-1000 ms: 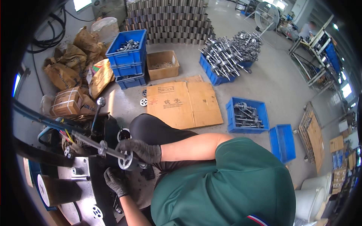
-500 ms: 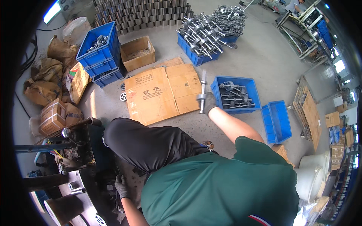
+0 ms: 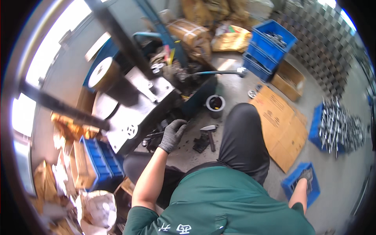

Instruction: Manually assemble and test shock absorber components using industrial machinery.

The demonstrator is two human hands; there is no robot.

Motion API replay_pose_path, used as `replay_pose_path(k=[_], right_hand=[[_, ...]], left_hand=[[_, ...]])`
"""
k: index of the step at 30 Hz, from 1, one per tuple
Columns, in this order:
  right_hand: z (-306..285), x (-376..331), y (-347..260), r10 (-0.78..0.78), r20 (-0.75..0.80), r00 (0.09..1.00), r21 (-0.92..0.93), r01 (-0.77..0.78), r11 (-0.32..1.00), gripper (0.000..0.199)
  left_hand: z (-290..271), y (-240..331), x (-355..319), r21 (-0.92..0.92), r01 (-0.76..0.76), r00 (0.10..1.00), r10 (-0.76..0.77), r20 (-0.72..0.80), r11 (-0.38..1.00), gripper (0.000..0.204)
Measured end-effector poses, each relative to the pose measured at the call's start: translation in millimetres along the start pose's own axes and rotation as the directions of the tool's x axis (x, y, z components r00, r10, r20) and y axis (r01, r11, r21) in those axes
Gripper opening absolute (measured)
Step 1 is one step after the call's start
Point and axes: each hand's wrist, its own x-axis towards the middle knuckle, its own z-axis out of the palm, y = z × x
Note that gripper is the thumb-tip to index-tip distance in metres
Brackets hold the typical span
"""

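Observation:
My left hand [image 3: 173, 136], in a grey knitted glove, hovers beside the front edge of a steel machine table [image 3: 156, 96]. Its fingers are loosely bent, and nothing shows in them. Far to the right, my right hand [image 3: 307, 174] reaches into a blue plastic crate [image 3: 290, 182]. That glove's fingers are hidden and blurred, so what they touch cannot be made out. On the floor near my left hand lies a hammer [image 3: 211, 137], with a dark flat piece [image 3: 201, 143] beside it. A small round pot [image 3: 215, 105] stands farther back.
A flattened cardboard sheet [image 3: 280, 125] covers floor right of my knee. Beyond it, metal shafts heap over another blue crate [image 3: 315, 129]. Stacked blue bins [image 3: 270, 47] and an open carton [image 3: 288, 82] stand behind. Dark bars [image 3: 121, 35] cross above the machine; a blue crate [image 3: 103, 162] sits left.
The view has swung left toward the machine. My right hand, which held up a metal shaft with a disc, is now down in the crate; the shaft no longer shows. My left hand has lifted.

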Motion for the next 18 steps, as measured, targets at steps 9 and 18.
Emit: replay_pose_path(k=[9,18], right_hand=[[75,77,696,0.571,0.712,0.408,-0.259,0.909,-0.326,0.029],[-31,136,1050,0.974,0.214,-0.066,0.363,0.932,-0.016,0.047]], left_hand=[[-196,70,-193,0.169,0.093,0.751,0.042,-0.659,0.981,0.012],[-41,-58,-537,-0.138,0.740,0.103,-0.315,-0.944,0.658,0.015]])
